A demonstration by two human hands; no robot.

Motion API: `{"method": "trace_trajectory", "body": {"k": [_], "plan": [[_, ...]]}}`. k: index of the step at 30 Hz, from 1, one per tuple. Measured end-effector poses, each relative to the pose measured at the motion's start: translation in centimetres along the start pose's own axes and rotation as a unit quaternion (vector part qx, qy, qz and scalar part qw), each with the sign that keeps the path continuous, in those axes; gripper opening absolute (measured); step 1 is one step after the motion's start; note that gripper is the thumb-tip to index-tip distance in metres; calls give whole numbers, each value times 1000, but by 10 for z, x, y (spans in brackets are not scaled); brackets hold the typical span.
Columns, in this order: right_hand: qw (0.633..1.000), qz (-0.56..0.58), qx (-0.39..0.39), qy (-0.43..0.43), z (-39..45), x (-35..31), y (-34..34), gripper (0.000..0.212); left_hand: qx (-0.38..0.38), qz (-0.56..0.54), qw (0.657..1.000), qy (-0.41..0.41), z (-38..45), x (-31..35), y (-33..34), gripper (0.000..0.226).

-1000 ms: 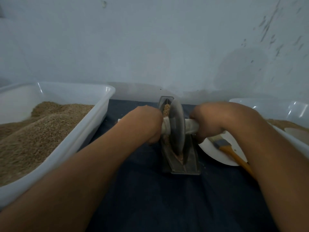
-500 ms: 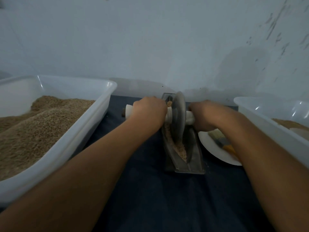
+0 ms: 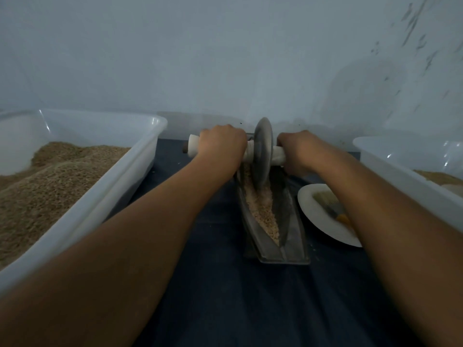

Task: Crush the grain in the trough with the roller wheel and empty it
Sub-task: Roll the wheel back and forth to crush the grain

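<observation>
Across the dark blue cloth-covered worktop (image 3: 225, 296) it's all action at the far end. On the left stands the big translucent white plastic tub (image 3: 140, 156), heaped with brown whole grain (image 3: 50, 186); on the right a second translucent white plastic tub (image 3: 400, 176) shows only a shallow brown layer, too little in view to say what state it is in. Between them, dead centre, lies the narrow grey metal boat-shaped trough (image 3: 288, 236), long axis running away from the person, and in it a pale tan bed of crushed grain (image 3: 263, 216) that looks coarse and broken but not fine.

Standing upright in the far half of that trough is the grey metal roller wheel (image 3: 263, 151), rim down in the grain, on its pale cylindrical handle bar (image 3: 278, 155). The left hand (image 3: 223, 146) is wrapped round the bar left of the disc, the right hand (image 3: 298, 149) wrapped round the stub on the other side, both fists tight.

Just right of the trough sits a small white round plate (image 3: 315, 221) with a yellow-handled flat brush (image 3: 330, 209) lying on it, partly behind the right forearm.

So where are we? By my reckoning, mid-crush: the grain is clearly worked over, yet the wheel is in play and the trough holds its full load. Emptying has not begun, and the brush lies untouched.
</observation>
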State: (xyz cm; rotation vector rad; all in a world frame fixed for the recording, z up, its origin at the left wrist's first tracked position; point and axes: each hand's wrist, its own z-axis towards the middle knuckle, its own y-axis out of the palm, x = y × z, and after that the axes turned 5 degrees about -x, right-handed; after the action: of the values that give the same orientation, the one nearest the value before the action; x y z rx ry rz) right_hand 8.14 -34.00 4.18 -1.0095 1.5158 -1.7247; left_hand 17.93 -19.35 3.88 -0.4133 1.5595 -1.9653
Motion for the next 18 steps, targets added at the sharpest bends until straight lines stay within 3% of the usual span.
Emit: {"method": "trace_trajectory", "body": {"k": [11, 18], "plan": [[999, -12, 51, 3, -2, -6, 1, 28, 72, 15, 997, 8, 0, -6, 12, 21], [999, -20, -28, -1, -34, -9, -7, 35, 59, 30, 998, 8, -21, 5, 3, 24]]}}
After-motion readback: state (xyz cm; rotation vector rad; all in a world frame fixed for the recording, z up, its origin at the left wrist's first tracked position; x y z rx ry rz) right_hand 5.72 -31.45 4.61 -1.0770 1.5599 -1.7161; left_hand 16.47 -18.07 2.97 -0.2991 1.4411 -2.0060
